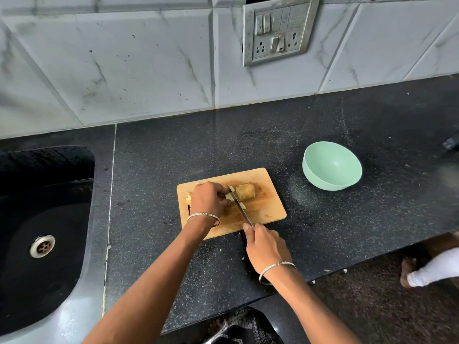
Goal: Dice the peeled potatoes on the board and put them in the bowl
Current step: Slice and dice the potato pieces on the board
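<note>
A wooden cutting board [268, 209] lies on the black counter. My left hand [207, 198] presses down on potato pieces [229, 196] at the board's left half, and another bit of potato [188, 196] peeks out beside the hand. A larger peeled potato chunk [246, 191] sits just right of the blade. My right hand [265, 247] grips the handle of a knife [242, 208], whose blade runs diagonally between the held pieces and the chunk. The mint green bowl [331, 167] stands empty to the right of the board.
A black sink [42, 219] with a metal drain lies at the left. The tiled wall with a switch panel [279, 29] rises behind the counter. The counter's front edge runs along the lower right, and another person's foot [409, 271] is on the floor there.
</note>
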